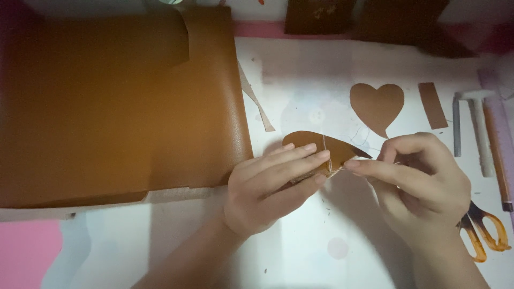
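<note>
Leather piece (326, 147): lying centre-table, beside the leather sheet (118, 107).
Left hand (267, 187): I am pinching its stitched edge.
Right hand (417, 184): I am pinching thread.
Progress: stitching is looking partly done; heart cutout (376, 104) is lying unattached.

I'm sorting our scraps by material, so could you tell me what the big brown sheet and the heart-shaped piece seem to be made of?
Brown sheet: likely faux leather, fine-grained with a soft sheen; a pale fabric-like backing shows along its lower edge. Heart-shaped piece: seemingly the same material, matching brown and cleanly cut, though its grain is too small to confirm.
</note>
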